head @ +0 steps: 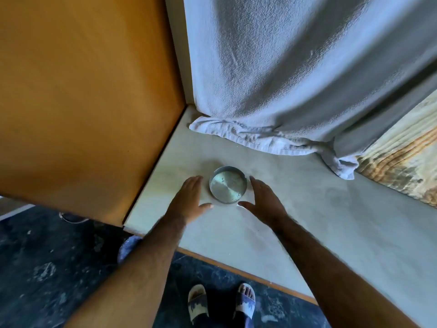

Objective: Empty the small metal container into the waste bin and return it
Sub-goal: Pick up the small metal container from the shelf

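The small metal container (228, 185) is a round, shallow steel dish standing upright on the pale stone counter (307, 221), near its left end. Its inside looks bare and shiny. My left hand (190, 197) lies flat just left of the dish, fingers spread, holding nothing. Just right of the dish is my right hand (264, 201), open as well, its thumb close to the dish's near rim. Neither hand grips the dish. No waste bin is in view.
An orange wooden panel (82, 102) walls off the counter's left side. A grey-white cloth (283, 79) hangs behind the dish and bunches on the counter. A patterned surface (406, 157) lies at the right. Below are a dark speckled floor (47, 268) and my sandalled feet (221, 301).
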Tool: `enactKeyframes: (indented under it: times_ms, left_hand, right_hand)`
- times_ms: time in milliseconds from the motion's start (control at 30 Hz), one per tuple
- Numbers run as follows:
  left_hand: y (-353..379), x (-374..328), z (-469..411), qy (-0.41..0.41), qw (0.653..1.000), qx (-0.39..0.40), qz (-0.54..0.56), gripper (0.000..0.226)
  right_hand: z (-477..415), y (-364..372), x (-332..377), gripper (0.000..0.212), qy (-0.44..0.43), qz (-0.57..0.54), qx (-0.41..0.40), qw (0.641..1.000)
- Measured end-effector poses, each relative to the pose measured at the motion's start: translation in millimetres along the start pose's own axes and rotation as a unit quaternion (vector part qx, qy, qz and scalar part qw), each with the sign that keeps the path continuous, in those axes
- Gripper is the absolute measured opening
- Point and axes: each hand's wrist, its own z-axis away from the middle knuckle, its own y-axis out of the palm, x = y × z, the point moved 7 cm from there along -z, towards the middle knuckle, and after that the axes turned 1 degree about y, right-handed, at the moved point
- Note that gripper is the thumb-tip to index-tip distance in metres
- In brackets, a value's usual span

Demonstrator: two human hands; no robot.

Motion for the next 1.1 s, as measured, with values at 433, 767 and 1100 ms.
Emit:
enactKeyframes:
  times_ms: [433, 767, 1100]
  left_hand:
    - [6, -17, -24, 0.005, 0.986, -0.004, 0.166, 0.098]
    - [-10, -1, 37, 0.037, 0.961, -0.008, 0.276, 0.099]
    - [-16, 27, 125, -0.003, 0.956, -0.032, 0.293, 0.102]
  right_hand:
    - [-5, 5, 14, 0.090, 0.024, -0.215, -0.066, 0.974]
    - [53, 8, 45, 0.107, 0.037, -0.265, -0.046, 0.963]
    - [117, 32, 101, 0.101, -0.016, -0.187, -0.051, 0.981]
